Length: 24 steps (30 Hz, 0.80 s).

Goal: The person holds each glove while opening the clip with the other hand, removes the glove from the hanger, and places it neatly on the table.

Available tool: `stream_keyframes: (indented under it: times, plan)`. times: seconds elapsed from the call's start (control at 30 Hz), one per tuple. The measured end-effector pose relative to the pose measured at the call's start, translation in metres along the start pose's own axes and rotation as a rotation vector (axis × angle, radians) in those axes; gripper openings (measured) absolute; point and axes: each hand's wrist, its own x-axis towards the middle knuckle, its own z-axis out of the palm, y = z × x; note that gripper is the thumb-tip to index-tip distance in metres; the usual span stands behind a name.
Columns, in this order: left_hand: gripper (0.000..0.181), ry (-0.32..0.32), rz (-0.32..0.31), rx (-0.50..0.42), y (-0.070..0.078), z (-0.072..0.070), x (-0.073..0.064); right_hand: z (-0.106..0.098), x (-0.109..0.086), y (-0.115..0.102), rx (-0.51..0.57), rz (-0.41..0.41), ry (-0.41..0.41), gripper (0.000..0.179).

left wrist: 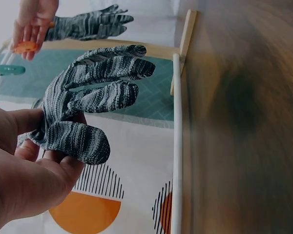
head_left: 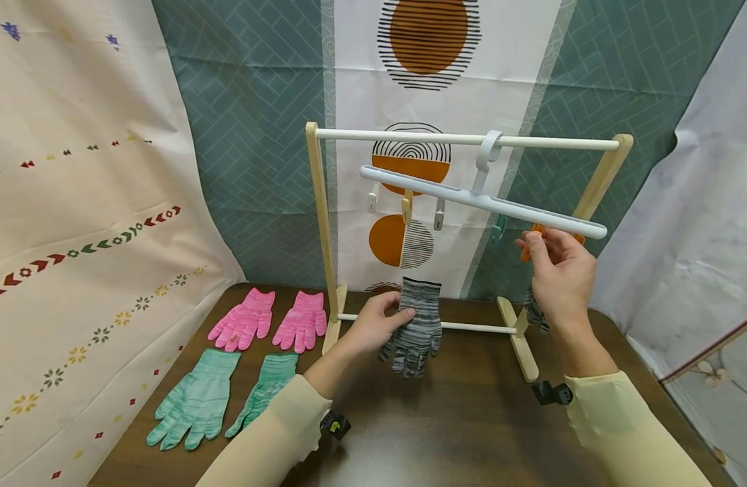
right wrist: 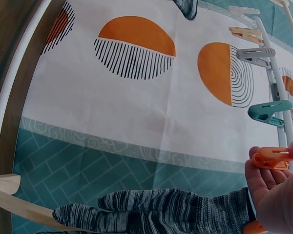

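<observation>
My left hand [head_left: 373,325] pinches a black-and-grey knitted glove [head_left: 423,311] between thumb and fingers, cuff up and fingers hanging down. A light blue clip hanger [head_left: 446,192] hangs tilted by its hook, its right end lower. Close under that end, my right hand [head_left: 565,277] pinches an orange clip [right wrist: 273,158]. Beside it is a second orange clip [right wrist: 254,227], with another black-and-grey glove [right wrist: 185,209] hanging from it by the cuff. Further left along the hanger are a green clip [right wrist: 268,113], grey clip [head_left: 439,214], yellow clip [head_left: 406,207] and white clip [head_left: 373,198].
The hanger's hook is over the white top bar [head_left: 404,138] of a wooden-ended rack [head_left: 322,223]. At the left of the brown table [head_left: 446,433] lie two pink gloves [head_left: 242,319] and two green gloves [head_left: 197,399]. Patterned cloth [head_left: 258,149] surrounds the table.
</observation>
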Motion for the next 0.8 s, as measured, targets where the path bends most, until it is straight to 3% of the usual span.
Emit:
stream_keyframes:
  times: [0.23, 0.53, 0.8]
  plan:
    - [0.021, 0.051, -0.008, -0.025, -0.004, -0.014, -0.012, 0.001, 0.002, -0.001, -0.014, -0.009, 0.004, 0.032]
    - [0.023, 0.095, -0.093, -0.120, -0.014, -0.028, -0.029, -0.003, 0.002, -0.001, -0.033, 0.013, -0.003, 0.033]
    - [0.019, 0.157, -0.137, -0.082, -0.018, -0.038, -0.045, -0.004, 0.002, -0.002, -0.039, 0.001, -0.005, 0.032]
